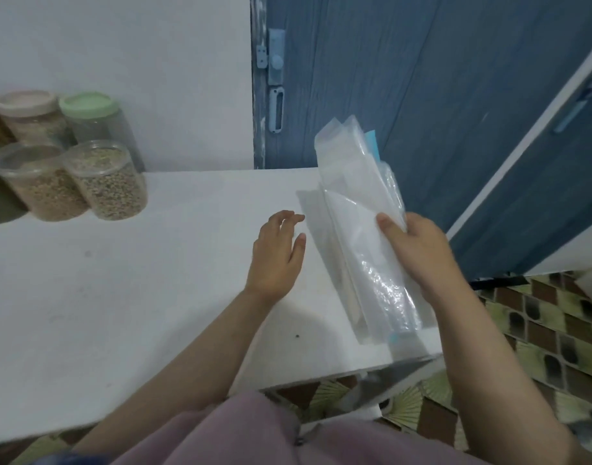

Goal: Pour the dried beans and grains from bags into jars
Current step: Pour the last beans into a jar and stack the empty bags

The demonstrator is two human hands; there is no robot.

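Bags, clear plastic, stacked, no legible print: centre right of frame, clamped in right hand above worktop. Left hand fingers relaxed, holding nothing, just beside. Jars of grains, unlabelled: upper left.

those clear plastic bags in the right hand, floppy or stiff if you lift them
The plastic bags probably flop: thin glossy film, top edges fanning apart above the right hand. Likely light, since they look flat and empty. Possibly slippery, as layers slide unevenly.
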